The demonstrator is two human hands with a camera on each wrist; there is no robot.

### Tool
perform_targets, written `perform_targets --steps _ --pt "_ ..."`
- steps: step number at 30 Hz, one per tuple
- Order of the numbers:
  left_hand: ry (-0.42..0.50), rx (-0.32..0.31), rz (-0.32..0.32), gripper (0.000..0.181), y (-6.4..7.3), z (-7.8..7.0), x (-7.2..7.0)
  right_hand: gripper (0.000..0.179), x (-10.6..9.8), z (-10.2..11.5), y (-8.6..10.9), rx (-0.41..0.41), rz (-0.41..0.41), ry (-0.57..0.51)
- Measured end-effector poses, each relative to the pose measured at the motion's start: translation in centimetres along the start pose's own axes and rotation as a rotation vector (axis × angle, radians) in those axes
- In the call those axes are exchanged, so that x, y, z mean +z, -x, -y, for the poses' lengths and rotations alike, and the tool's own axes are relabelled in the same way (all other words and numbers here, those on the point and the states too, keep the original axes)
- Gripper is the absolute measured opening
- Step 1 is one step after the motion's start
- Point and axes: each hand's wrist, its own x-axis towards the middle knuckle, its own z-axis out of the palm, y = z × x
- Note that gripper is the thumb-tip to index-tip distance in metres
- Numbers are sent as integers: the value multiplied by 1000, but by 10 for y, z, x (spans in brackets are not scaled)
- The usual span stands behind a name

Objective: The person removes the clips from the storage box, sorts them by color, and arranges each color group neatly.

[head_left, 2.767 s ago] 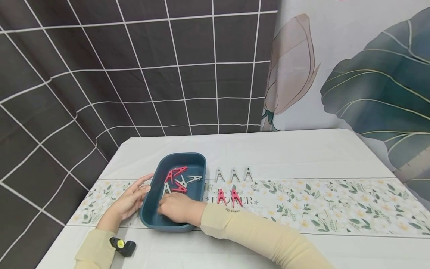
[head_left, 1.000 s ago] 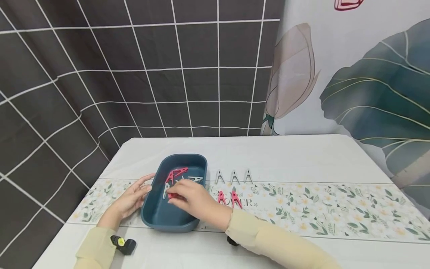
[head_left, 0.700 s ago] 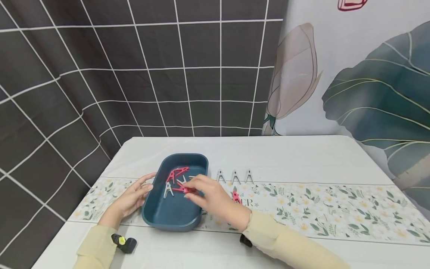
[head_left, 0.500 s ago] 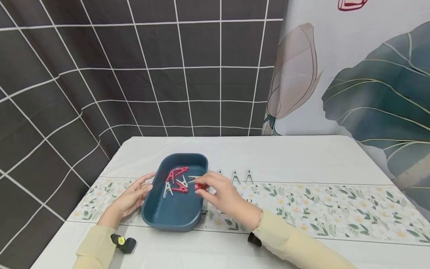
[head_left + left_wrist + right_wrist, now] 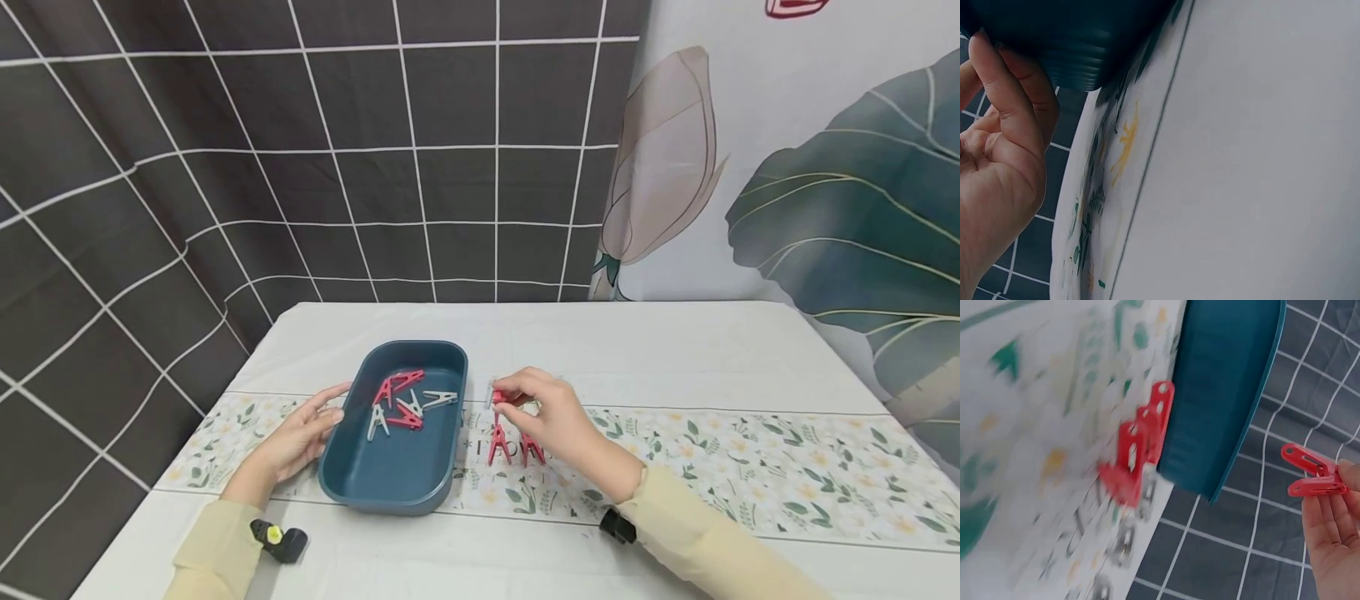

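Observation:
My right hand [image 5: 551,417] pinches a red clothespin [image 5: 1313,472] by one end, held above the table to the right of the dark blue tray [image 5: 390,479]. Below that hand lie two red clothespins, one left [image 5: 499,446] and one right [image 5: 533,450]. My left hand [image 5: 296,437] rests its fingers against the tray's left wall, fingers loosely bent. Inside the tray are three red clothespins, one of them nearest the middle [image 5: 406,418], and three pale grey ones, such as the left one [image 5: 377,422]. Grey clothespins [image 5: 1124,544] on the table are mostly hidden behind my right hand in the head view.
A white tablecloth [image 5: 675,350] with a printed flower band [image 5: 720,467] covers the table. Dark gridded cloth [image 5: 360,192] hangs behind and at the left. A leaf-patterned curtain [image 5: 840,225] hangs at the back right.
My right hand has lifted a red clothespin out of the tray and carried it right, over the clothespins on the table. My left hand has stayed at the tray's side.

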Motion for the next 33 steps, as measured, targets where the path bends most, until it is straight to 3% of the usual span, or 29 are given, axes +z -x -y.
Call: perform_targets --steps 8,18,33 --pt "16 4 -1 44 1 2 0 23 -16 -12 13 164 16 29" --pt "26 13 7 44 3 3 1 21 -32 -24 27 523 91 -45" --pt "24 5 -7 44 1 0 2 21 -45 -45 43 760 203 -123"
